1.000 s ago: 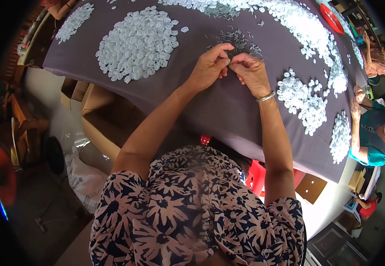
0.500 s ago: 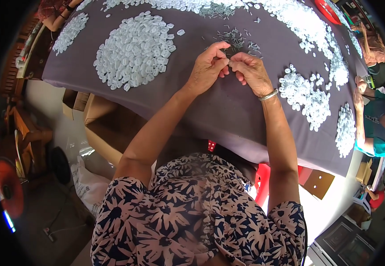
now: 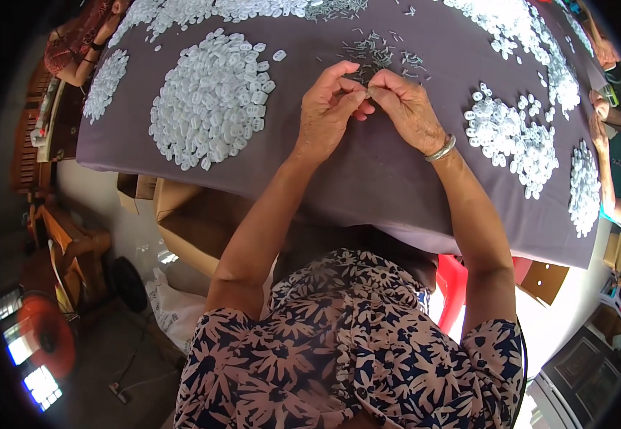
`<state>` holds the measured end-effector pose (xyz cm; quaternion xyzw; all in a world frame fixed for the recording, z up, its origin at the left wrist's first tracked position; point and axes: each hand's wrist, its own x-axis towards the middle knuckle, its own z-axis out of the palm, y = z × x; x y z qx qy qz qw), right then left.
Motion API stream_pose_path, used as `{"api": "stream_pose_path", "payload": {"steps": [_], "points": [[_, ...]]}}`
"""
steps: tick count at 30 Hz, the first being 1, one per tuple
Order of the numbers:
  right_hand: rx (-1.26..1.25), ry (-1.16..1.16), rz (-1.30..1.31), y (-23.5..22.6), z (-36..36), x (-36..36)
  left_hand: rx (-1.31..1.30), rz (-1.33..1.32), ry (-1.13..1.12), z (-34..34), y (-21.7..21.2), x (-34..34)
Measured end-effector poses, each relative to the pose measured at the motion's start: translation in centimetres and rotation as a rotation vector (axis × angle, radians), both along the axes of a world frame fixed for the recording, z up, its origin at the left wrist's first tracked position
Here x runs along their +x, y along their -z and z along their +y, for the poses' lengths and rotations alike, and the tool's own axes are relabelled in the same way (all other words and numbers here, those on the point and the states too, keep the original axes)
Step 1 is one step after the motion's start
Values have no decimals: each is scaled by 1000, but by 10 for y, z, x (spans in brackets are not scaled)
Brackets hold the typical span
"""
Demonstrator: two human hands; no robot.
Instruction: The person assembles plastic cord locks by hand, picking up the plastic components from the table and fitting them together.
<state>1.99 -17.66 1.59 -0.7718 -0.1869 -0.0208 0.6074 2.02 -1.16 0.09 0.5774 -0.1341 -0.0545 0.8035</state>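
Over the dark cloth, my left hand (image 3: 328, 107) and my right hand (image 3: 409, 111) meet fingertip to fingertip. Each one pinches with thumb and forefinger; whatever lies between the tips is too small to make out. A silvery bangle (image 3: 441, 148) circles my right wrist. Just beyond my fingers lies a loose scatter of thin grey nail-like pins (image 3: 375, 51). To the left of my left hand spreads a big heap of small white plastic pieces (image 3: 207, 107), and a smaller heap of white pieces (image 3: 514, 136) is on the right.
More white pieces (image 3: 232, 8) and grey pins (image 3: 335, 8) line the far side of the cloth-covered table (image 3: 368, 193). Other people sit at its left (image 3: 75, 61) and right (image 3: 618, 157). Below the near edge are a cardboard box (image 3: 189, 236) and a red stool (image 3: 452, 286).
The whole view has shifted and turned slightly, so the heaps sit elsewhere in the picture. My hands remain pinched together in front of the pins.
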Motion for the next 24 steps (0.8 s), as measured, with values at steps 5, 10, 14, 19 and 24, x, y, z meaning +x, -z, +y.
{"api": "stream_pose_path", "payload": {"steps": [5,10,14,19,24], "points": [[-81,27,-49,-4,-2,-2,55,20,-7,-1,1,-3],[16,71,-123,1,7,-3,87,5,-80,0,-4,-6],[-86,141,-219,1,9,-4,50,-3,-125,-4,0,-3],[-155,192,-242,3,15,-4,21,27,-131,-3,-3,-5],[-287,251,-398,1,15,-4,-5,12,-105,-2,-1,-3]]}}
